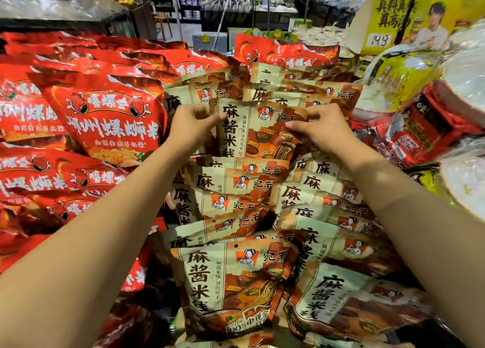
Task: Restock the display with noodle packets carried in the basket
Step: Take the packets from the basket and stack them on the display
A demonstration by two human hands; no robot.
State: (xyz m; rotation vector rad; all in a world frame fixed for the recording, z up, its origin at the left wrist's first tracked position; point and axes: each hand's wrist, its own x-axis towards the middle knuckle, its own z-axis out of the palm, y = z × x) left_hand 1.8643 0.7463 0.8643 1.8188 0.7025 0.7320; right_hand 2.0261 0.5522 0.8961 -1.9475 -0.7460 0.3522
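A beige and orange noodle packet (258,130) stands upright in the middle of the display, among several rows of the same packets (236,282). My left hand (193,123) pinches its upper left edge. My right hand (319,126) grips its upper right corner, thumb on the front. Both arms reach forward over the lower rows. No basket shows in the head view.
Red noodle packets (105,122) fill the display to the left. Dark red and yellow wrapped multipacks (430,127) are piled on the right, below a yellow price sign (388,19). Store shelves and an aisle lie beyond the display.
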